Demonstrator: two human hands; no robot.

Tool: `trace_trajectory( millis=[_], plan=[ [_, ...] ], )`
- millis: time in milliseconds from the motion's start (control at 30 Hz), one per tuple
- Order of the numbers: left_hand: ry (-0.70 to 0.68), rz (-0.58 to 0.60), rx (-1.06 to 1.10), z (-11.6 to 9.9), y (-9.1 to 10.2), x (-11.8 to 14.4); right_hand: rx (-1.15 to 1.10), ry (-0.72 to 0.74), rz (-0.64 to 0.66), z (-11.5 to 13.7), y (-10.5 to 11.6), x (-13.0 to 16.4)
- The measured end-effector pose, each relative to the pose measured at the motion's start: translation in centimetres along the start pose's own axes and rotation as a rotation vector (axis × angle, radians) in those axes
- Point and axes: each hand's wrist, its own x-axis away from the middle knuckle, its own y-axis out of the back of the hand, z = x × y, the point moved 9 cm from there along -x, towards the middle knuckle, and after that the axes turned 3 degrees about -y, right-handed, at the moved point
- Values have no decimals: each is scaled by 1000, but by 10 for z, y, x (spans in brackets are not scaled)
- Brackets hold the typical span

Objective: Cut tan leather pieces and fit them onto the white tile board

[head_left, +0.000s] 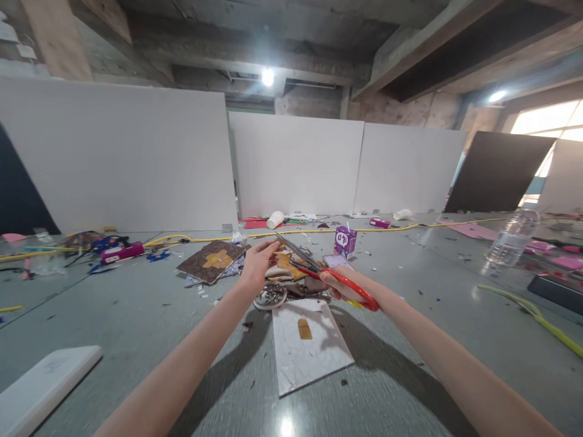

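Your right hand (339,285) is closed through the red loops of the scissors (328,276), fingers wrapped on the handles; the blades stand slightly apart and point up and left toward your other hand. Your left hand (257,261) pinches a small tan scrap (283,262) between thumb and fingertips, fingers drawn together on it, held just above the table (136,315). The scrap sits at the blade tips, over a loose heap of cut pieces and beside a round patterned disc (270,295).

1 white marbled tile (314,358) lies directly below your wrists, with 1 tan strip (304,329) stuck on it. A brown patterned sheet (210,261) lies to the left of the heap, and a purple carton (345,241) stands just behind the scissors.

In my judgement the cut wants the scrap fed deeper into the blades, not nipped at the tips. Keep your left fingertips to the side of the cutting line, hold the scrap taut, and turn the scrap, not the scissors.
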Motion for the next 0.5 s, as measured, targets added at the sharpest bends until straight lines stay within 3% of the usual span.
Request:
trace_trajectory(
  millis=[233,500],
  plan=[
    [6,6,-15,0,1,0,88,-44,-44,-1,6,1],
    [-6,143,-112,-1,-13,4,-154,-72,-96,0,10,3]
  ],
)
